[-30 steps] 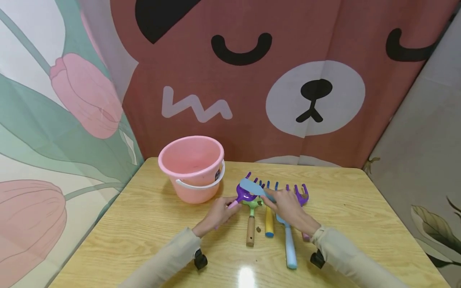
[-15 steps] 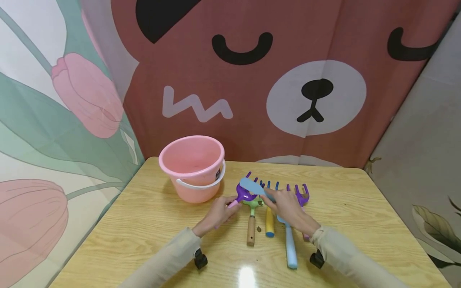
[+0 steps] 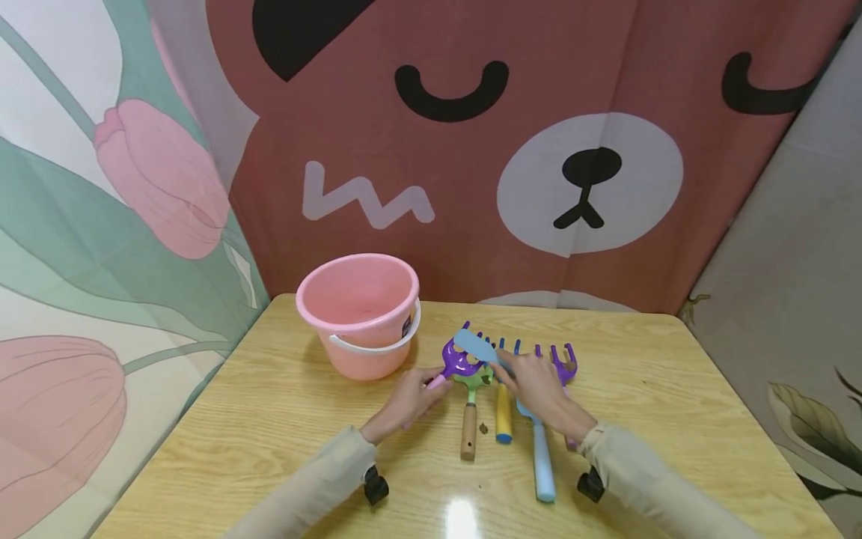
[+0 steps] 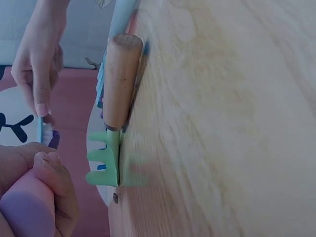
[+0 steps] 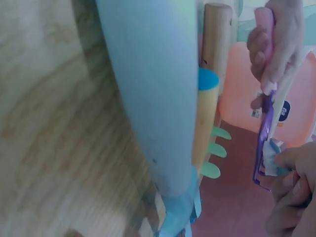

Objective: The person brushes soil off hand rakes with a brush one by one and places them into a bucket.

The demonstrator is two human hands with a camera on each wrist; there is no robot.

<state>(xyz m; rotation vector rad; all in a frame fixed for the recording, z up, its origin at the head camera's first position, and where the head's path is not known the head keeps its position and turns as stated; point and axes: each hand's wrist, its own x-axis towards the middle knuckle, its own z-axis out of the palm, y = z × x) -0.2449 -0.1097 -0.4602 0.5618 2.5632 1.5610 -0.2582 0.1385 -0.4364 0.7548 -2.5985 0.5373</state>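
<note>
My left hand (image 3: 411, 397) grips the pink handle of a purple hand rake (image 3: 458, 364), whose tined head is raised over the table. The fingers of my right hand (image 3: 542, 389) pinch a flat light-blue piece (image 3: 474, 345) that lies across the rake's head. Seen from the right wrist, this piece (image 5: 270, 159) has a whitish side against the purple tines. Below the hands, a green rake with a wooden handle (image 3: 469, 430) and a blue rake with a yellow handle (image 3: 503, 415) lie on the table.
A pink bucket (image 3: 360, 344) with a white handle stands behind my left hand. A tool with a light-blue handle (image 3: 543, 464) and a second purple rake (image 3: 566, 368) lie under and beside my right arm. A printed curtain (image 3: 458, 262) hangs behind the table.
My right hand has shifted the light-blue piece slightly up and to the right over the rake's head. My left hand keeps its grip on the handle, nearly still.
</note>
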